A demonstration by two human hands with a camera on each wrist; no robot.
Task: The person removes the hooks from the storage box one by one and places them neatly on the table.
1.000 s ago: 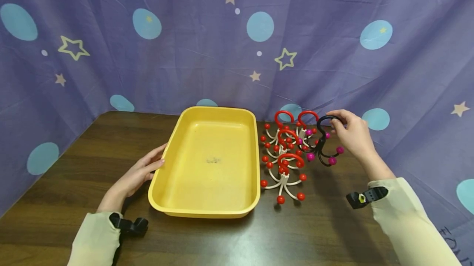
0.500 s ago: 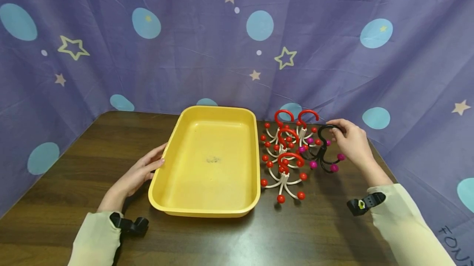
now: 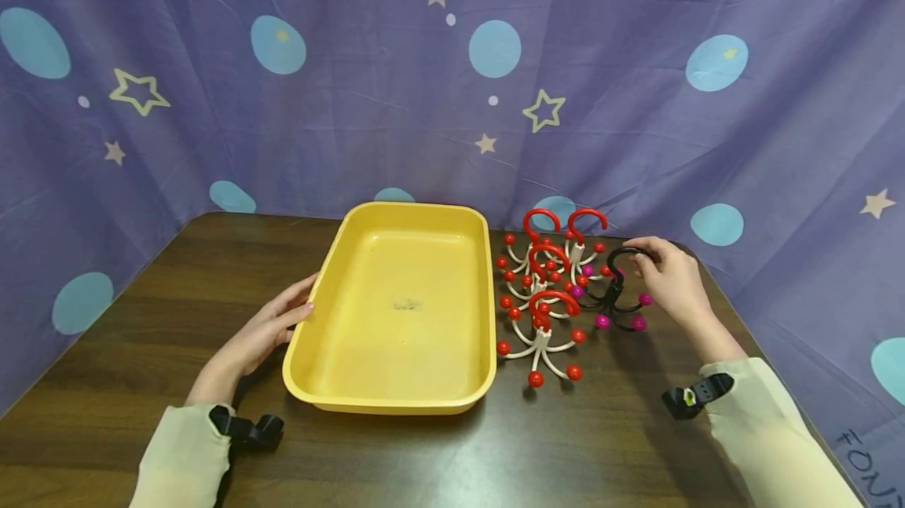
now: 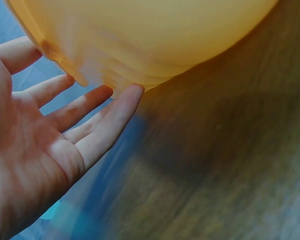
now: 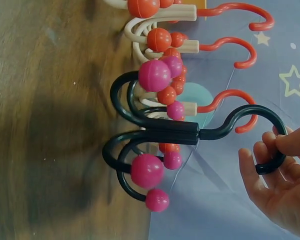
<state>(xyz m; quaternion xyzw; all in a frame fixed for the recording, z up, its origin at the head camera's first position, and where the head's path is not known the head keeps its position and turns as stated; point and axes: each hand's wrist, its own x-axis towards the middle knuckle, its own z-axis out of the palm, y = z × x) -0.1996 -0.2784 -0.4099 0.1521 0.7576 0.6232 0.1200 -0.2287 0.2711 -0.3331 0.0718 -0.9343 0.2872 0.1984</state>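
My right hand (image 3: 672,282) pinches the top loop of a black multi-armed hook hanger (image 3: 612,294) with magenta ball tips. In the right wrist view, thumb and fingers close round the end of that black hook (image 5: 277,125). The hanger is upright, low over the table; whether its arms touch the wood I cannot tell. Close on its left stand several white hangers with red hooks and red balls, the nearest white hanger (image 3: 542,341) in front. My left hand (image 3: 261,331) rests against the left side of a yellow tray (image 3: 389,407); its fingers (image 4: 110,122) look straight in the left wrist view.
The brown wooden table (image 3: 566,453) reaches back to a purple curtain (image 3: 396,100) with stars and blue dots. Bare wood lies left of the tray and in front of the hangers. Black wrist cameras sit on both sleeves.
My right hand has come down with the black hanger, lowering it beside the red and white ones. My left hand and the tray have stayed put.
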